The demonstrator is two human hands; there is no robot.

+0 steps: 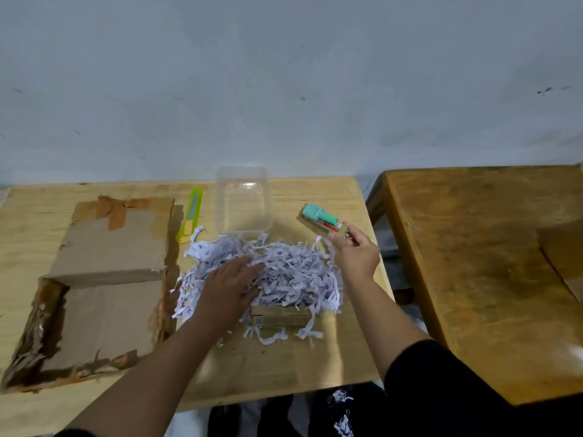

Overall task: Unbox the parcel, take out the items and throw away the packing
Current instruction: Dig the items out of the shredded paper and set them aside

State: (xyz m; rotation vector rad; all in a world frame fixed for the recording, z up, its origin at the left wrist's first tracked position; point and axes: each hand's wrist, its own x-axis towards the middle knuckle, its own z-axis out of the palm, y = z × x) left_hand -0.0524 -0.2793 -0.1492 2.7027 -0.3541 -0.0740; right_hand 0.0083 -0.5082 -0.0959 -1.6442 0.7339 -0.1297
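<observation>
Holding one packaged item (321, 219), right hand (356, 252), one shred pile (284, 272)

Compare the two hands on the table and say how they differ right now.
The left hand lies flat, palm down, fingers spread on the shredded paper; the right hand is raised beside the heap. The left hand holds nothing; the right hand pinches a small carded item with a green cap at its near end. Both reach forward over the wooden table.
</observation>
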